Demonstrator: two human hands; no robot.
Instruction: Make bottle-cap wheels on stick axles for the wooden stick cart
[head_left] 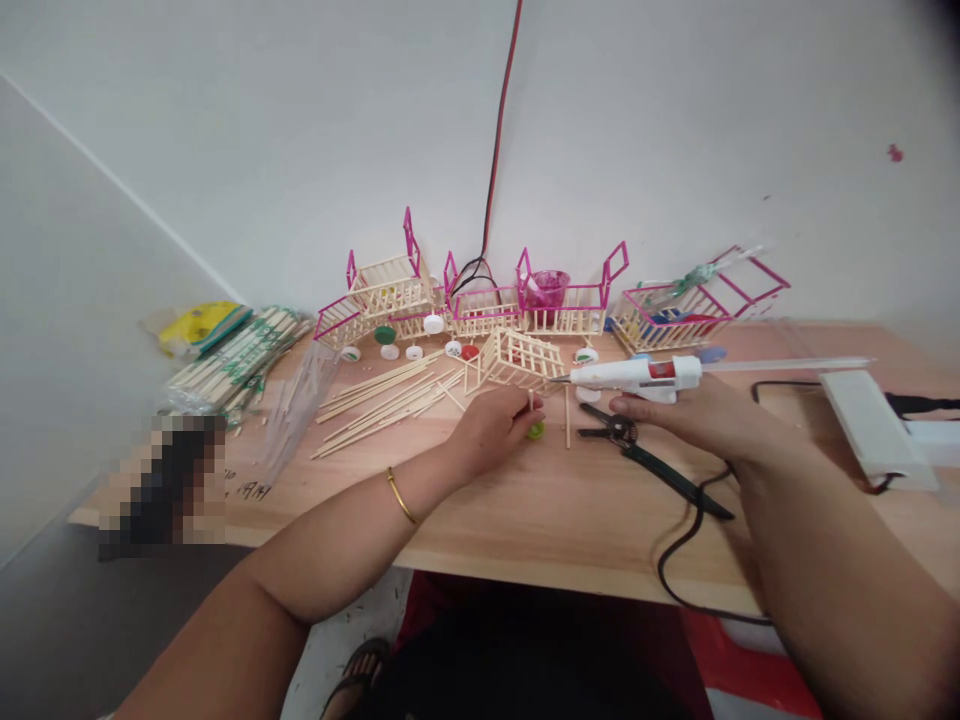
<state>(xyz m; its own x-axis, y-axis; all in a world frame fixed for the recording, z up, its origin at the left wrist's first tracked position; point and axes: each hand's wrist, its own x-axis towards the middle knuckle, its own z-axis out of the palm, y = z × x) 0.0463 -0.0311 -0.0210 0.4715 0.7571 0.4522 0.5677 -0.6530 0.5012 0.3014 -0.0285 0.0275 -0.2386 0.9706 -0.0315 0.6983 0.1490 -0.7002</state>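
From left, our pink-trimmed stick carts (pixel 487 318) look built; our left hand (pixel 495 430) pinches a short stick (pixel 531 400) at a lime-green bottle cap (pixel 535 431), before 1 untrimmed cart (pixel 523 358); our right hand (pixel 697 415) grips a hot-glue gun (pixel 630 375).

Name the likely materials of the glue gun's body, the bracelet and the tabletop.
Glue gun: probably smooth white plastic, given its uniform, moulded-looking shell.
Bracelet: seemingly gold-coloured metal by its shine; solid or plated is unclear.
Tabletop: wood or wood-look laminate, pale with a low sheen; grain streaks show.
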